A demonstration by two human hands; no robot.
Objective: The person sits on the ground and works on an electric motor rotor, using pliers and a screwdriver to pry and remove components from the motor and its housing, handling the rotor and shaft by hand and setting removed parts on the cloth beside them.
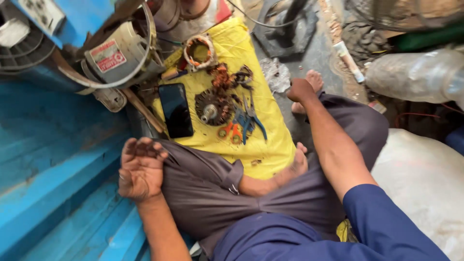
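Head view: person seated on the floor, left hand (141, 168) resting spread and empty on the left knee, right hand (300, 90) curled closed over the right knee, holding nothing that I can see. On the yellow cloth (270, 150) ahead lies the stripped motor rotor (212, 107), shaft end up toward the camera, just beside pliers (249, 118), orange scissors (231, 132), torn-out copper windings (223, 77) and a black phone (176, 110); stripping looks done, rewinding not begun.
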